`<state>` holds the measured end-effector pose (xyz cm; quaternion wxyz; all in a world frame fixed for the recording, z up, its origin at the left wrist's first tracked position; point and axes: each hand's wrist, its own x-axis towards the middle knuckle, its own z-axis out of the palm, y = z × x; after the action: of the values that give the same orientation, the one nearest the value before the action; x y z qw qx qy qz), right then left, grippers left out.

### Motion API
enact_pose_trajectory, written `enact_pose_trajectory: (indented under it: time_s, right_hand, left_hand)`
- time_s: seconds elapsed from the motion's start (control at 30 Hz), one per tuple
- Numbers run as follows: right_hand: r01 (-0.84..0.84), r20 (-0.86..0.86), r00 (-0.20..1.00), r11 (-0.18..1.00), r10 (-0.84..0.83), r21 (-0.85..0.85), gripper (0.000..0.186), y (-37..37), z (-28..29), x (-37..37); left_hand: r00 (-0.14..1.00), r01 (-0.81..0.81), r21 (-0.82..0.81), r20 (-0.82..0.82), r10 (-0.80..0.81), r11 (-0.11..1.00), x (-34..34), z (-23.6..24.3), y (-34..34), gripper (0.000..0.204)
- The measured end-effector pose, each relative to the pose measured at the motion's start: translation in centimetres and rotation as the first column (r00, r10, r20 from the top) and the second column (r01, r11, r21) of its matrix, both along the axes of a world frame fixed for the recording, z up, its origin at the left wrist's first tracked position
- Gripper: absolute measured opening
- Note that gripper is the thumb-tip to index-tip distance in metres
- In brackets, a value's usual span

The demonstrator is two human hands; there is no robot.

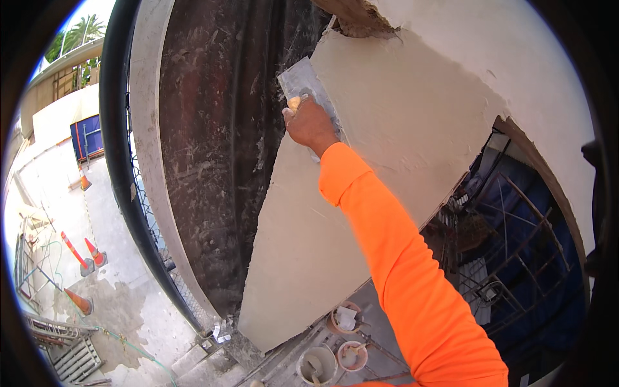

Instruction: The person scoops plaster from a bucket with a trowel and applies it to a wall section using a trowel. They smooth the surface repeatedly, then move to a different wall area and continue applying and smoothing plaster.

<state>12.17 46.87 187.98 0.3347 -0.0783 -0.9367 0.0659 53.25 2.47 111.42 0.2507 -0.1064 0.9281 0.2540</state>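
My right hand, at the end of an orange sleeve, is closed round the handle of a plastering trowel. The trowel's flat grey rectangular blade lies against the left edge of a smooth cream plaster surface, overlapping a dark, plaster-smeared brown sheet beside it. Slight ridges and streaks mark the plaster near the blade. My left hand is out of sight.
Below stand a white bucket, a smaller bucket and another bucket. Scaffold poles fill an opening at right. At left, a black curved rail borders ground holding several orange cones. Jagged plaster edges a hole above.
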Motion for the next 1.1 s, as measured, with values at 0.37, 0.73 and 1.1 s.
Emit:
enact_pose_trajectory:
  time_s: [0.37,0.73,1.1]
  right_hand:
    - [-0.165,0.416,0.9,0.985,0.133,0.041,0.055,-0.6,-3.8,19.0]
    - [0.324,-0.222,0.943,0.831,-0.246,0.453,0.051,4.7,12.1,36.5]
    - [0.259,-0.067,0.963,0.837,-0.26,0.482,0.039,6.5,13.0,34.2]
  left_hand:
    - [1.0,-0.001,0.198,-0.015,0.004,0.98,-10.1,0.2,5.3,0.033]
    - [1.0,0.028,0.262,-0.01,-0.026,0.965,-13.7,0.6,8.4,0.037]
    - [0.999,0.027,0.271,0.03,-0.037,0.962,-13.0,0.4,9.0,0.052]
